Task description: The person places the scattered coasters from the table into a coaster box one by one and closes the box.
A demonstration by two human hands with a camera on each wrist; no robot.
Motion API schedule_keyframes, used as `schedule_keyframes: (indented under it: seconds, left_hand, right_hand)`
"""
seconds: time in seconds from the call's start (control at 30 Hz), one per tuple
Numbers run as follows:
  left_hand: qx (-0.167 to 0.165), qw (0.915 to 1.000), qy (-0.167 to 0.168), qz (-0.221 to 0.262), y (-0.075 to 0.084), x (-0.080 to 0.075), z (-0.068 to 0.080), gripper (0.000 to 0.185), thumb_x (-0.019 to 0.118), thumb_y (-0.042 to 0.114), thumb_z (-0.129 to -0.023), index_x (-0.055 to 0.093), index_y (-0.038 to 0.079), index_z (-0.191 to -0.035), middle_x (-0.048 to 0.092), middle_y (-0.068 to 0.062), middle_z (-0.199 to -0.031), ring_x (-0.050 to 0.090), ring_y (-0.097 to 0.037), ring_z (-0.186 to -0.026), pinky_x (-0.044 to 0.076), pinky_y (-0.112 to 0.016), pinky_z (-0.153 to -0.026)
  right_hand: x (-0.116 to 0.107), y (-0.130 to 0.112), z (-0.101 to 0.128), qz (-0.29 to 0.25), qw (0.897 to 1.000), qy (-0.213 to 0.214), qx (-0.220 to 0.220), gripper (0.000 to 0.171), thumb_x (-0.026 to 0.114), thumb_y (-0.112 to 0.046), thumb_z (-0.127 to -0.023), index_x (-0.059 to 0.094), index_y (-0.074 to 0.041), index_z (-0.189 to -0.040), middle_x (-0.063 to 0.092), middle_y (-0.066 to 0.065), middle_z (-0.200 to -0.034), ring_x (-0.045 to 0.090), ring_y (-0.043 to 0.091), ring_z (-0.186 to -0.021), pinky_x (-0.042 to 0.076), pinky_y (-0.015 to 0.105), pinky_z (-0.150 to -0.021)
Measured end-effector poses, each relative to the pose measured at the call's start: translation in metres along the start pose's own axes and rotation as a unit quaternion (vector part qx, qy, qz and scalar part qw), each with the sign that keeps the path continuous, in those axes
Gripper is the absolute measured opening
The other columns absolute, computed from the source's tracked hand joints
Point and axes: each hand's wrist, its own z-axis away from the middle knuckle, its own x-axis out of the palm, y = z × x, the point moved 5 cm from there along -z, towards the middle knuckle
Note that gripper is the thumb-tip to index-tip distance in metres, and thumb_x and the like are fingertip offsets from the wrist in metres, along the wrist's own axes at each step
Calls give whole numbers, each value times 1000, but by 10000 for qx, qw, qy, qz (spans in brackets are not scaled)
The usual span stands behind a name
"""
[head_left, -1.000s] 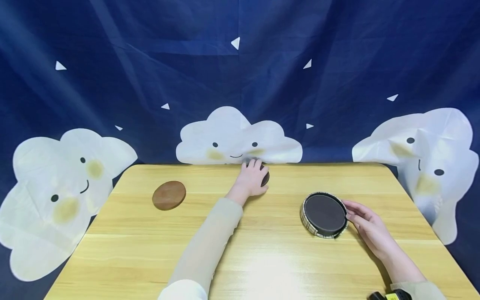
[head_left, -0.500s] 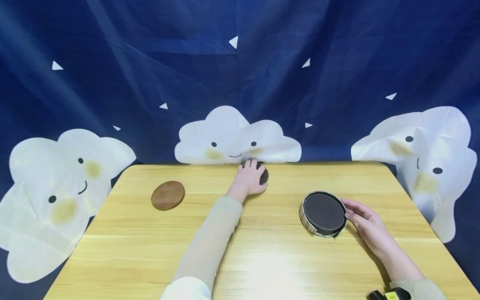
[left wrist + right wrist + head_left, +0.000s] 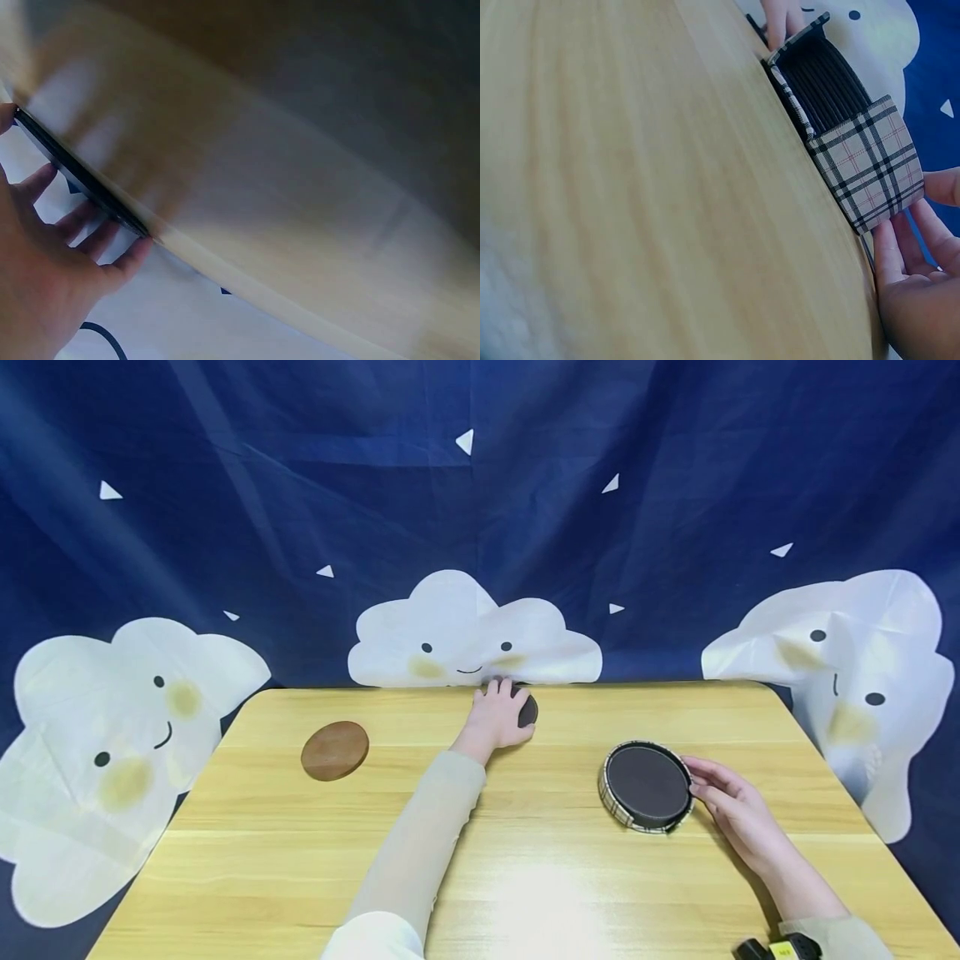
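At the far edge of the table, my left hand point(image 3: 495, 718) rests over a dark round coaster point(image 3: 529, 712). The left wrist view shows its fingers spread and gripping the rim of that thin black coaster point(image 3: 82, 180). On the right stands a round plaid coaster holder point(image 3: 611, 806) with a black coaster point(image 3: 649, 783) on top. Through the holder's side opening, in the right wrist view, a stack of several dark coasters point(image 3: 825, 86) shows. My right hand point(image 3: 746, 818) holds the holder's right side, thumb at the rim and fingers against the outer wall.
A brown round wooden coaster point(image 3: 335, 751) lies flat on the left of the wooden table point(image 3: 262, 860). Behind the table hangs a blue curtain point(image 3: 300, 510) with white clouds. A black device with a yellow label point(image 3: 782, 950) is by the right wrist.
Both hands keep their places on the coaster and the holder. The head view shifts very slightly; otherwise nothing visibly moves.
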Motion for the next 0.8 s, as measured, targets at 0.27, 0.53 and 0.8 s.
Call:
schedule_keyframes:
  seconds: [0.27, 0.53, 0.8]
  left_hand:
    - [6, 10000, 6, -99, 1, -3, 6, 76, 63, 61, -94, 44, 26, -159, 43, -16, -158, 44, -38, -145, 43, -56, -111]
    - [33, 10000, -38, -81, 1, -5, 9, 80, 64, 63, -93, 42, 25, -160, 45, -17, -154, 45, -38, -142, 43, -56, -111]
    - [24, 9999, -63, -136, -2, -5, 9, 83, 66, 64, -90, 43, 27, -160, 45, -16, -153, 44, -37, -140, 43, -55, -108]
  right_hand:
    - [0, 0, 0, 26, 10000, -11, -1, 51, 41, 14, -105, 70, -17, -133, 74, -10, -129, 69, 0, -116, 50, 11, -98]
    - [0, 0, -1, -23, 9999, -38, -138, 51, 41, 14, -105, 69, -16, -133, 75, -9, -128, 70, 1, -115, 50, 11, -98]
    - [1, 0, 0, -29, 9999, -28, -122, 52, 40, 14, -104, 69, -16, -134, 75, -9, -129, 70, 1, -116, 50, 11, -98]
